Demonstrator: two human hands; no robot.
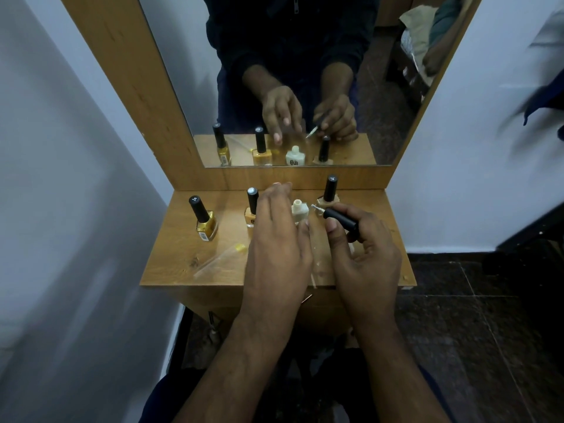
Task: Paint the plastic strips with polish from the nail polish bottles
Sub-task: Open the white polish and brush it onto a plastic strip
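The brush cap (340,219) is pinched in the right hand (363,254), bristles aimed left at the open bottle (300,211) — just beside, nearer this hand. The left hand (279,239), spread flat, is pressed over a clear strip (312,264) on the tabletop (183,270).

The right hand (363,254) pinches a black brush cap (341,220) beside the open cream bottle (299,210); the left hand (279,239) lies flat on the counter (183,239).

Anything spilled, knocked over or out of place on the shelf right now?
Nothing stands out. All four bottles stand upright; the cream bottle is uncapped because the right hand holds its brush cap. A yellow-tipped strip lies flat at the left. No spill shows.
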